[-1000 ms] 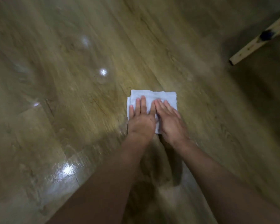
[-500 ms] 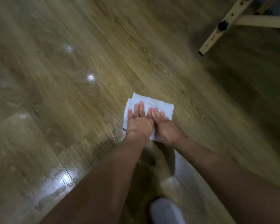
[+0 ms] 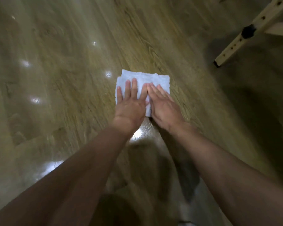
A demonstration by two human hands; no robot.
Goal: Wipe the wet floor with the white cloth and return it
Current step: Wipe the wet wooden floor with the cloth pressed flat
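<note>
A folded white cloth (image 3: pixel 145 79) lies flat on the wooden floor (image 3: pixel 72 103) in the middle of the view. My left hand (image 3: pixel 131 103) presses on its left half with straight fingers. Beside it, my right hand (image 3: pixel 163 103) presses flat on the right half, and the index fingers of both hands touch. The near part of the cloth is hidden under my palms. Shiny wet patches glint on the floor (image 3: pixel 140 132) just behind my wrists and to the left.
A pale wooden furniture leg (image 3: pixel 245 36) with a black knob (image 3: pixel 248 32) slants down to the floor at the upper right, with a dark shadow under it. Bright reflections dot the planks on the left. The picture is blurred by motion.
Both hands have pushed the cloth forward over the floor, fingers more spread now. A shiny strip shows behind my wrists. The wooden leg sits further right in the view.
</note>
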